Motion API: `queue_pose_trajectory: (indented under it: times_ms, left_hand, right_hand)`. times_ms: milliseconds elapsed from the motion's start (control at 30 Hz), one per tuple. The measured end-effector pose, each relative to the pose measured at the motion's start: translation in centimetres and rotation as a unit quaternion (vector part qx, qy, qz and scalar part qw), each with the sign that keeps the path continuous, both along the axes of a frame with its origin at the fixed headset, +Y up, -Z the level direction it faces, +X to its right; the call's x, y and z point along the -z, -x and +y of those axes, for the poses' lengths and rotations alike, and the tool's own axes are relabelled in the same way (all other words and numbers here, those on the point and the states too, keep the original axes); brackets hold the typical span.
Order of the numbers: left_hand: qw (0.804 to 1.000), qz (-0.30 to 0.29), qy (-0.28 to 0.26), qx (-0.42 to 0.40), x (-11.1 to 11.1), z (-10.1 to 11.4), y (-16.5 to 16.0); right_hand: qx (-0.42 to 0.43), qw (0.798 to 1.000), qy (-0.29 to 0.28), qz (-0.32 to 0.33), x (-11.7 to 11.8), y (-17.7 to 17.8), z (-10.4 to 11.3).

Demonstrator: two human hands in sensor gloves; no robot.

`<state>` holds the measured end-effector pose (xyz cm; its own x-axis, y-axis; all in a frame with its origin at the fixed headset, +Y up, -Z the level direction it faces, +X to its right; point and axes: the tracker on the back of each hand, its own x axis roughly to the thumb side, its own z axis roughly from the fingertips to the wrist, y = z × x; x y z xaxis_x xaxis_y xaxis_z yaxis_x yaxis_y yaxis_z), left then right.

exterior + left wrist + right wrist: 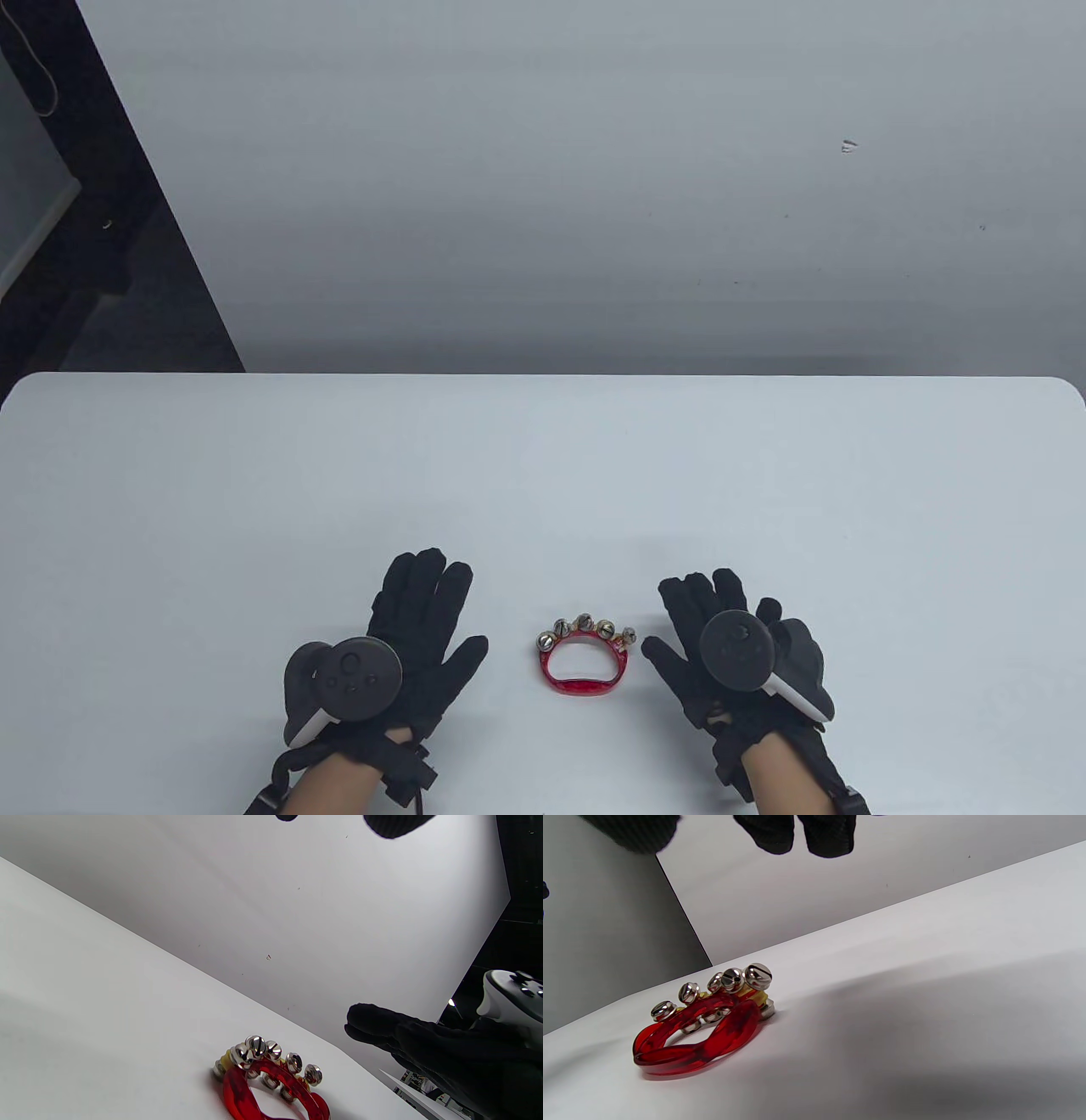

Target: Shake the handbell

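Red translucent handbell lies flat on the white table, between the two hands and touched by neither. Left hand and right hand both rest spread, palms down, holding nothing. Judgement: grasp not begun. Best grip is the plain red handle bar nearest the person, keeping fingers off the silver jingles.
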<state>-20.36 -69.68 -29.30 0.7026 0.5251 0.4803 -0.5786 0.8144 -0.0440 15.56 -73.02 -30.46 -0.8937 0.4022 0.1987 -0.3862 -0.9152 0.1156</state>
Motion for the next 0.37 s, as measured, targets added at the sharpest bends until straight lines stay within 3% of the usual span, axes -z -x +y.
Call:
queue_pose_trajectory:
  times_ms: [367]
  left_hand:
    - [1.000, -0.002, 0.005, 0.000, -0.05, -0.12, -0.07]
  right_hand:
    - [0.004, 1.000, 0.013, 0.005, 0.06, 0.11, -0.15]
